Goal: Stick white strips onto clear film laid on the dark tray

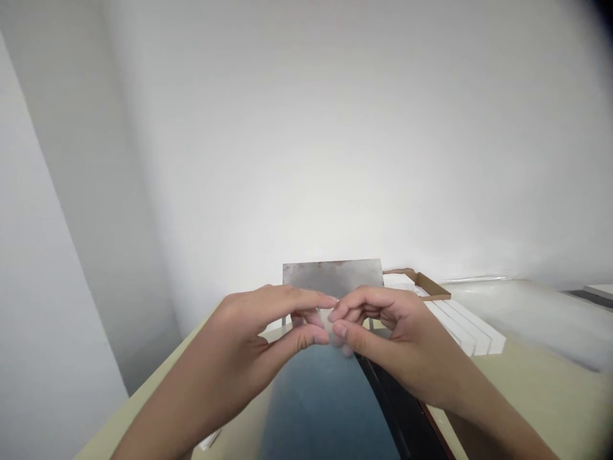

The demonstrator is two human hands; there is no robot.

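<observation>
My left hand [249, 332] and right hand [387, 332] curl in, fingertips almost meeting at a pale scrap [330, 326] — whether they grip it, I can't tell — a metal plate [330, 278] just beyond, lying crosswise.

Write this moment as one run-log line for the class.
left hand | right hand | between them: small pale item, blurred | behind: metal plate
</observation>
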